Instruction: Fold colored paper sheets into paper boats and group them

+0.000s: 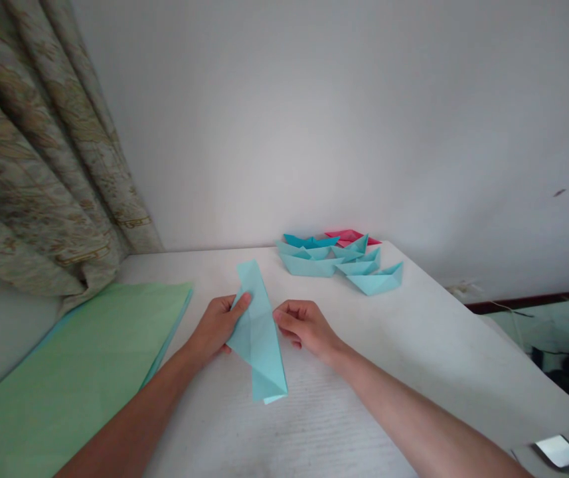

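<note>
Positioning both hands at mid-frame, the person works on a folded light-blue paper (258, 332), a long, narrow, pointed form lying at a slant on the white bench (413, 352), its lower end at lower centre and its upper tip toward the far side. The left hand (216, 325) is at the paper's left edge, with the fingers closed narrowly over that edge and the thumb (241, 303) across its face, holding the paper. The right hand (307, 326) is loosely curled, palm down, and holds nothing; its fingertips (278, 315) are just beside the paper's right edge, and contact cannot be confirmed. Both forearms enter from the bottom corners and converge toward the paper. The left forearm (139, 415) passes over the right edge of a stack of green paper sheets (80, 358), which occupies the lower left of the frame. Several light-blue paper boats (378, 280) are grouped at the far edge of the bench, right of centre, with a darker blue paper boat (309, 241) and a pink paper boat (348, 236) behind them. A patterned curtain (40, 146) hangs at upper left, against a white wall (338, 113).
</note>
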The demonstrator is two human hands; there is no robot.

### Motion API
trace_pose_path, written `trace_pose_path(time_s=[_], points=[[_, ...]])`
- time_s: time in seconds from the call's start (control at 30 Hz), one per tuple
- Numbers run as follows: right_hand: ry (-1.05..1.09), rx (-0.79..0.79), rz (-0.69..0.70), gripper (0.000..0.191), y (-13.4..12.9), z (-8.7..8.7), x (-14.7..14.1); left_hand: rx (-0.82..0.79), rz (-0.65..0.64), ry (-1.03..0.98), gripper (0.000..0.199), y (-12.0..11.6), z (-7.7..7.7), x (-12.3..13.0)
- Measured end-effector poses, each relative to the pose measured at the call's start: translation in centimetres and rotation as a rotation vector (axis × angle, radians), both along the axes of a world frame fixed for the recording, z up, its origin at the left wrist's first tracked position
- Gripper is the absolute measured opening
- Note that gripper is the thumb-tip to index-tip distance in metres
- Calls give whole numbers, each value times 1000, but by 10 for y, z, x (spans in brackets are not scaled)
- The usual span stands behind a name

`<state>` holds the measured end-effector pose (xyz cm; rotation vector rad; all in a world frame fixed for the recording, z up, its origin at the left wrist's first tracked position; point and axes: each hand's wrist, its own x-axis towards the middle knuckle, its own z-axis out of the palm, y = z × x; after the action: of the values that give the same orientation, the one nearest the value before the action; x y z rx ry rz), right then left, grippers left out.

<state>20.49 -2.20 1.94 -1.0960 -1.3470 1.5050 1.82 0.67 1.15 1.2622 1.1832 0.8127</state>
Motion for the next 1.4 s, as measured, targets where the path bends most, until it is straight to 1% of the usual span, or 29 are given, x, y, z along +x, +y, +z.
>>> trace_pose_path(time_s=[0.13, 0.27, 0.47, 0.67, 0.83, 0.93, 1.0, 1.1, 1.23, 1.3, 1.4], points=[[-13, 27, 33, 31, 0, -2, 0, -8, 14, -44, 52, -1, -1, 0], [-9, 40, 96, 35, -2, -1, 0, -8, -18, -51, 51, -2, -2, 1], [17, 45, 111, 35, -2, -3, 1, -11, -26, -37, 54, -3, 0, 3], [29, 47, 177, 36, -3, -3, 1, -51, -2, -61, 58, -5, 4, 4], [24, 33, 218, 39, -4, -2, 0, -71, 21, -143, 57, -4, 4, 4], [43, 25, 223, 34, -4, 0, 1, -65, -1, -159, 55, -3, 1, 3], [49, 2, 211, 27, -4, 1, 0, -28, -16, -135, 51, -2, 0, 3], [-2, -39, 197, 18, -4, 2, -2, 63, -30, -71, 46, -1, -3, 4], [-112, -51, 185, 18, -4, -3, -5, 172, -29, -14, 37, -1, -4, 6], [-151, -48, 101, 23, -1, -8, -5, 232, 9, -1, 35, -1, -4, 7], [-163, -6, -128, 29, 4, -12, -3, 412, 113, 56, 47, 0, -5, 5]])
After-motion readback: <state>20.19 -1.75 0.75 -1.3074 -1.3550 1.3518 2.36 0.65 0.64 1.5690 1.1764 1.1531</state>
